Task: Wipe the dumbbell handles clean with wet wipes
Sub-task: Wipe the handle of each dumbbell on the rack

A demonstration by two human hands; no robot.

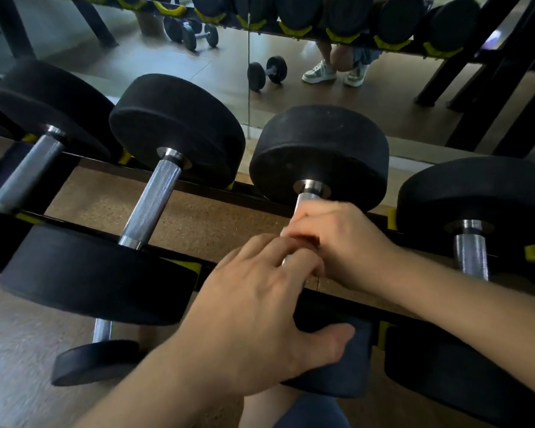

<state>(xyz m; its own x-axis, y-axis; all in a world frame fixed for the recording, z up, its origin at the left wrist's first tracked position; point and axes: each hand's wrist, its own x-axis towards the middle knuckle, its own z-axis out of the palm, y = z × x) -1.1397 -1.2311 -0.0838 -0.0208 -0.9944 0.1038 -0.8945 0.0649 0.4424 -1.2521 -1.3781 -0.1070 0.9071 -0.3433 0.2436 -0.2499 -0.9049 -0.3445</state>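
**Both grips on one dumbbell handle at the rack**

The person's left grip point(260, 304) and right grip point(340, 242) meet on the same dumbbell handle point(309, 197), the third bar from the left on a black rack point(84, 227) with yellow cradles. Only a short length of bare metal shows, just below the far weight head point(318, 149); the rest is covered by fingers.

The right grip comes in from the right and is clenched round the upper part of the handle. The left grip reaches from below, its fingers curled over the lower part of the handle, touching the right grip's fingers. Its thumb is spread out against the near weight head point(346, 375). Motion blur smears the fingers, so it cannot be told whether a wipe lies under them.

The neighbouring dumbbell to the left point(155, 199) lies with its knurled bar uncovered, and another point(471, 254) sits just to the right, partly behind the right forearm. A smaller dumbbell point(98, 359) lies on the brown floor point(19, 350) under the rack. Behind the rack a mirror point(167, 57) reflects more weights and a pair of pale shoes point(318, 72).
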